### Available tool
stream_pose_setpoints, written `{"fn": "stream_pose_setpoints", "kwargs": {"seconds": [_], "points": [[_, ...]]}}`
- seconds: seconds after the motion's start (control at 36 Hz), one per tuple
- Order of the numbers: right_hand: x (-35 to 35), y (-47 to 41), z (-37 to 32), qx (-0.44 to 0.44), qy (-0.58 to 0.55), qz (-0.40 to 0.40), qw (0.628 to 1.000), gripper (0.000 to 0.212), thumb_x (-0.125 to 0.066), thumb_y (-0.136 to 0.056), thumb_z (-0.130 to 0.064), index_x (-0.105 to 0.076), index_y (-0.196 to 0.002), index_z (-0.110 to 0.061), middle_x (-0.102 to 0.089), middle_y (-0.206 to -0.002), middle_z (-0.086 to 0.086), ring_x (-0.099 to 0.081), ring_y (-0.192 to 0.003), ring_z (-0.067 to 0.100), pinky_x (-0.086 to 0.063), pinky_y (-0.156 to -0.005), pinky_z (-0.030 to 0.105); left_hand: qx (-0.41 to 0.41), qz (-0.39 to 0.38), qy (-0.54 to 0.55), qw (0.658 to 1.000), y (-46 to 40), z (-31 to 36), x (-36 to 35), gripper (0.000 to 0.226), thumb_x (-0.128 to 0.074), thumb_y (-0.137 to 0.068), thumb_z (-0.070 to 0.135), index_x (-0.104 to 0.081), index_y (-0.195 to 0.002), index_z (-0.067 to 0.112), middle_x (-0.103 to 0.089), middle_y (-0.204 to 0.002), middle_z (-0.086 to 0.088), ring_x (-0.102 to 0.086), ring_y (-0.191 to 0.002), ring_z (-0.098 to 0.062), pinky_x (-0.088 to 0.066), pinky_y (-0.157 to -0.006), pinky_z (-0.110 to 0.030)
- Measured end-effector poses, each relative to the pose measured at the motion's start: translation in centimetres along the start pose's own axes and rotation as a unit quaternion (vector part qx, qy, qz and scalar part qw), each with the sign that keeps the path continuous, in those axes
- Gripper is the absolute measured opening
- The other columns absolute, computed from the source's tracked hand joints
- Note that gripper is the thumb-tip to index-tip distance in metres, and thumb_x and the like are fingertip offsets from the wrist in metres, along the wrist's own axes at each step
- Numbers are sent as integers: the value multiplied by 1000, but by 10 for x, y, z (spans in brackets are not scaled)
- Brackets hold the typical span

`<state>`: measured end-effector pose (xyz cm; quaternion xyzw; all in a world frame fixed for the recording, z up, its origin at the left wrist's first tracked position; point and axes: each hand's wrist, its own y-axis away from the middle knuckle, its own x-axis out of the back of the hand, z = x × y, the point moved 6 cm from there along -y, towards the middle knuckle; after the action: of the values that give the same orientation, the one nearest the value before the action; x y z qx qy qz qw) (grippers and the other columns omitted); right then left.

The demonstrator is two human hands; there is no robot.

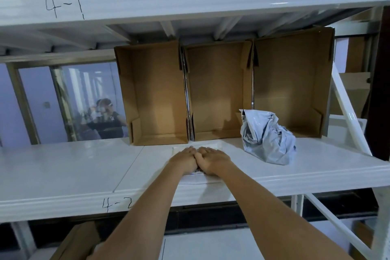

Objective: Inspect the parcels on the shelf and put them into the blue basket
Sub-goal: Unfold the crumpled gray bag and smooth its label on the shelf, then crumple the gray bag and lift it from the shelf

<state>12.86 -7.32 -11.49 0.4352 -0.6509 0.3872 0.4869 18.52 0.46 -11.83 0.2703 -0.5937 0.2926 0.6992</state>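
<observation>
Both my hands, left and right, fingers flat, press a flat white parcel at the glossy shelf's front edge; crumpled grey polybag near.

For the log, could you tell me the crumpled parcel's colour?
Grey crumpled parcel, head view.

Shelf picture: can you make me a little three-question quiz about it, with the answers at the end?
1. True or false: both hands lie on the flat white parcel.
2. How many open cardboard boxes stand at the back of the shelf?
3. The crumpled grey bag lies to which side of the hands: A left, B right?

Key: 1 true: left hand and right hand lie flat on it. 2 three. 3 B.
</observation>
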Motion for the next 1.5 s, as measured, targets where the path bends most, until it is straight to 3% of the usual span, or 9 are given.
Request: {"fn": "stream_pose_setpoints", "kwargs": {"seconds": [0.36, 0.56, 0.78, 0.92, 1.03, 1.17, 1.28, 1.36, 1.5], "points": [[-1, 7, 18, -124, 11, 3, 992, 71, -7, -99, -51, -8, -156, -8, -10, -163, 6, -7, -150, 19, -6, -122, 38, 146, 53, -10, 988, -11, -13, -4, 63, -15, -99, 43, -15, -152, 9, -8, -161, -7, -10, -148, -21, -15, -119, -36], [-1, 6, 17, -113, 14, 0, 994, 70, -8, -98, -50, -8, -156, -10, -5, -164, 4, -4, -151, 18, -6, -122, 40, 65, 33, -14, 997, -1, -27, -8, 57, -16, -101, 33, -18, -152, 8, -2, -161, -10, 0, -149, -22, -7, -122, -38], [24, 26, -7, -55, 125, 145, 980, 63, -17, -100, -45, -57, -132, -8, -50, -142, 12, -36, -138, 21, -30, -111, 39, 35, 26, -21, 999, 36, -22, -4, 57, -15, -103, 35, -7, -154, 12, 1, -162, -5, -1, -149, -17, -7, -122, -38], [3, 33, -32, 83, 64, -1, 994, 57, -15, -103, -44, -36, -148, -15, -29, -157, 8, -25, -144, 24, -24, -116, 43, 41, 12, -57, 997, 33, -25, -3, 59, -22, -101, 36, -7, -154, 15, 1, -162, -4, 0, -149, -17, -8, -122, -39], [-2, 33, -1, 24, 62, -56, 996, 65, -16, -101, -46, -6, -156, -13, -1, -164, 3, -1, -151, 19, -9, -122, 40, 46, 11, -60, 997, 35, -27, -3, 55, -15, -104, 31, -10, -153, 8, 4, -161, -7, 3, -149, -21, -6, -121, -42], [1, 46, 22, -25, 46, -54, 997, 68, -15, -99, -47, -2, -156, -12, 1, -164, 4, 0, -151, 19, -7, -122, 39, 57, 11, -53, 997, 37, -28, -5, 56, -12, -104, 31, -9, -152, 4, 4, -161, -12, 3, -149, -25, -7, -121, -46], [7, 51, 16, -33, 48, -32, 998, 67, -16, -100, -46, -6, -156, -10, -6, -164, 5, -8, -150, 22, -12, -121, 43, 83, 53, -69, 993, 47, -10, 9, 51, -20, -103, 25, -25, -149, 6, -21, -158, -12, -20, -145, -25, -15, -120, -43], [10, 53, 7, -41, 52, -22, 998, 62, -24, -100, -44, -23, -152, -10, -22, -159, 8, -21, -146, 26, -21, -117, 47, 103, 78, -28, 991, 53, 17, 10, 41, -33, -98, 21, -49, -134, 11, -50, -139, -10, -47, -126, -26, -37, -105, -35], [25, 63, 1, -10, -97, 18, 995, 45, -38, -101, -32, -46, -139, -10, -45, -144, 7, -41, -134, 29, -32, -112, 41, 115, 83, 18, 990, 52, 3, 2, 40, -37, -93, 19, -50, -130, 9, -53, -134, -10, -54, -116, -27, -47, -97, -39]]}}
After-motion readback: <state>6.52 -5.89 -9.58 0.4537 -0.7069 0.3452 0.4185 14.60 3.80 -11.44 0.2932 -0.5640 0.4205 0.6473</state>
